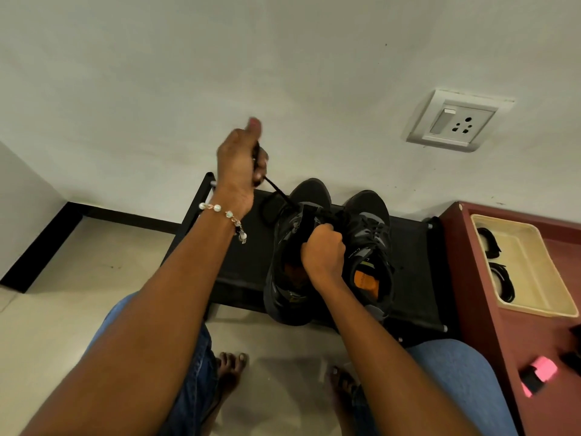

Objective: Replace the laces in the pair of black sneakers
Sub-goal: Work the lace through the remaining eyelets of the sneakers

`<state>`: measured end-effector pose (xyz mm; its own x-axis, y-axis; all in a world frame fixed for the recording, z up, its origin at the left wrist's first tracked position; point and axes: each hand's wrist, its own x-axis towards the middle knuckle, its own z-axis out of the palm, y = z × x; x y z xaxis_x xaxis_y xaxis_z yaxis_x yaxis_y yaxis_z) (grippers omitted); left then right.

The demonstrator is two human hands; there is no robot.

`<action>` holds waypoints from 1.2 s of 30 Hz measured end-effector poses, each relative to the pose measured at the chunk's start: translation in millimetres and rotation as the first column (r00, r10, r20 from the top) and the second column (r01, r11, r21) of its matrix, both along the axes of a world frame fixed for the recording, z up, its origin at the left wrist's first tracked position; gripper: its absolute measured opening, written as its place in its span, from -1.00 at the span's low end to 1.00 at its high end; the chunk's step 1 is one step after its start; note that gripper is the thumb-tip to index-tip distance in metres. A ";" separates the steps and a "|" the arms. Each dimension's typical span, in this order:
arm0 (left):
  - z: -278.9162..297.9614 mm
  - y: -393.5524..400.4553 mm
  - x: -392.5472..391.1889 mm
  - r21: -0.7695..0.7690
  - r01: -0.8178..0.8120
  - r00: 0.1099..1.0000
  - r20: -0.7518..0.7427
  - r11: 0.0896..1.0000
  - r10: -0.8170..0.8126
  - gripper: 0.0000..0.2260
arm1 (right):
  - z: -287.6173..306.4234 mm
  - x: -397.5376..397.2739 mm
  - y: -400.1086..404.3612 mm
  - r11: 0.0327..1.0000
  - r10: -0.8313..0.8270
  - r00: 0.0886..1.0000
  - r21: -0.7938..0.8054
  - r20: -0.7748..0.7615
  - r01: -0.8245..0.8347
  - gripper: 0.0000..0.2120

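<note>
Two black sneakers stand side by side on a low black rack. My left hand is raised above and left of the left sneaker and grips a black lace, which runs taut down to that shoe's eyelets. My right hand is curled over the left sneaker's tongue and collar, holding the shoe. The right sneaker stands untouched beside it, with its lace in place and an orange insole showing.
A maroon cabinet stands to the right, bearing a cream tray with coiled black laces. A pink and black item lies nearer on it. A wall socket is above. My knees and bare feet are below the rack.
</note>
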<state>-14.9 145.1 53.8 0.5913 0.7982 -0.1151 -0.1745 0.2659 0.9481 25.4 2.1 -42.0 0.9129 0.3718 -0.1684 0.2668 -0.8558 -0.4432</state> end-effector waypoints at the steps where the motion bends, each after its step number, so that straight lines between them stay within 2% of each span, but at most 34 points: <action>1: -6.8 -2.6 2.6 0.195 0.039 0.988 -0.155 0.980 -0.009 -0.72 | -0.5 -0.5 0.6 1.000 0.004 1.000 -0.004 0.007 -0.004 -0.60; 2: -15.2 -4.6 5.0 0.394 0.121 0.949 -0.315 0.911 0.010 -0.72 | -0.8 -1.1 1.4 1.000 0.006 1.000 -0.007 0.011 -0.006 -0.60; 3: -24.1 -6.3 6.3 0.545 0.237 0.887 -0.459 0.804 0.049 -0.70 | -0.7 -1.3 1.9 1.000 0.006 1.000 -0.008 0.013 -0.006 -0.59; 4: -32.2 -7.9 6.8 0.628 0.365 0.815 -0.572 0.688 0.090 -0.68 | -0.6 -1.2 2.1 1.000 0.006 1.000 -0.010 0.012 -0.006 -0.59; 5: -39.2 -9.6 7.0 0.656 0.475 0.753 -0.648 0.587 0.115 -0.66 | -0.7 -1.0 1.9 1.000 0.007 1.000 -0.012 0.012 -0.007 -0.59; 7: -48.3 -13.4 5.9 0.624 0.630 0.652 -0.749 0.463 0.123 -0.68 | -0.7 -0.7 1.0 1.000 0.011 1.000 -0.016 0.011 -0.011 -0.59; 9: -53.7 -15.6 6.8 0.566 0.712 0.577 -0.809 0.417 0.113 -0.75 | -0.8 -0.3 0.6 1.000 0.015 1.000 -0.019 0.013 -0.015 -0.59; 12: -56.4 -21.0 7.6 0.549 0.738 0.528 -0.832 0.392 0.171 -0.80 | -1.8 0.0 1.2 1.000 0.018 1.000 -0.023 0.022 -0.017 -0.58; 15: -57.9 -22.4 7.8 0.548 0.720 0.523 -0.832 0.427 0.186 -0.81 | -2.6 0.1 1.6 1.000 0.015 1.000 -0.015 0.014 -0.015 -0.56; 20: -61.8 -18.0 12.1 0.452 0.564 0.617 -0.787 0.691 0.011 -0.84 | -3.8 0.6 1.0 1.000 0.019 1.000 -0.010 0.012 -0.019 -0.53; 23: -54.9 -17.4 13.5 0.266 0.374 0.739 -0.664 0.888 -0.112 -0.88 | -4.9 1.2 1.0 1.000 0.014 1.000 -0.011 0.009 -0.014 -0.54; 25: -47.2 -16.5 13.2 0.113 0.244 0.819 -0.555 0.963 -0.143 -0.82 | -5.6 1.5 1.0 1.000 0.009 1.000 -0.006 0.018 -0.009 -0.58; 27: -40.2 -15.6 12.6 0.010 0.172 0.891 -0.429 0.985 -0.151 -0.76 | -6.6 1.0 1.0 1.000 0.015 0.999 -0.007 0.029 -0.014 -0.58; 30: -26.7 -12.1 9.8 -0.229 0.047 0.996 -0.066 0.972 -0.063 -0.77 | -8.1 0.1 1.7 1.000 0.023 0.999 -0.010 0.034 -0.022 -0.54; 33: -7.5 -0.9 4.0 -0.436 0.041 0.955 0.283 0.899 0.094 -0.77 | -9.3 0.2 2.6 0.999 0.026 0.999 -0.020 0.040 -0.025 -0.49; 34: -2.5 3.3 1.6 -0.450 0.048 0.944 0.312 0.892 0.106 -0.76 | -9.9 0.2 2.6 0.999 0.028 0.999 -0.024 0.042 -0.027 -0.49; 36: 0.6 7.6 -2.0 -0.325 0.012 0.982 0.184 0.946 0.051 -0.76 | -10.7 0.4 2.9 0.999 0.029 0.999 -0.024 0.044 -0.028 -0.49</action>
<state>-16.8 152.7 54.3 0.6116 0.7482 -0.2573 -0.3493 0.5471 0.7607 25.8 5.1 -52.7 0.9087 0.3944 -0.1368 0.3104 -0.8575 -0.4103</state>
